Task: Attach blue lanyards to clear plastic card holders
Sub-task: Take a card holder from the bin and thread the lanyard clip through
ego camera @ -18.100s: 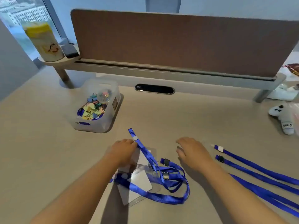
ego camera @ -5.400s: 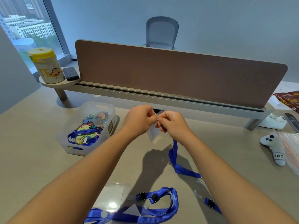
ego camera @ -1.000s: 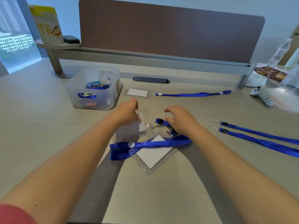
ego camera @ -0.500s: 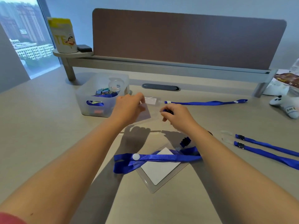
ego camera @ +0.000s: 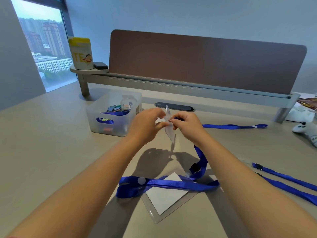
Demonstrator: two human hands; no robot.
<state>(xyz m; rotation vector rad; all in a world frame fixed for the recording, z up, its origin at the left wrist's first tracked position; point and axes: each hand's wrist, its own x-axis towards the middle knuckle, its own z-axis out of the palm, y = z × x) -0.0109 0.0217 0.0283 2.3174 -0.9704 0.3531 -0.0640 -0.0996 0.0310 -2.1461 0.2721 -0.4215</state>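
A clear card holder (ego camera: 169,133) is held edge-on above the desk, pinched at its top by my left hand (ego camera: 147,124). My right hand (ego camera: 187,126) grips the end of a blue lanyard (ego camera: 200,158) against the holder's top; the clip itself is hidden by my fingers. The strap hangs down from that hand to the desk. Below my wrists a second clear card holder (ego camera: 164,198) with a white card lies flat, with a blue lanyard (ego camera: 164,183) draped across it.
A translucent bin (ego camera: 113,115) of binder clips stands at the left. One lanyard (ego camera: 235,126) lies stretched out behind my right hand, two more lanyards (ego camera: 288,184) at the right edge. A white controller (ego camera: 307,130) rests far right. A brown divider (ego camera: 205,60) closes the back.
Both hands have risen and come together, bringing the card holder and the lanyard end into contact. The camera has tilted up.
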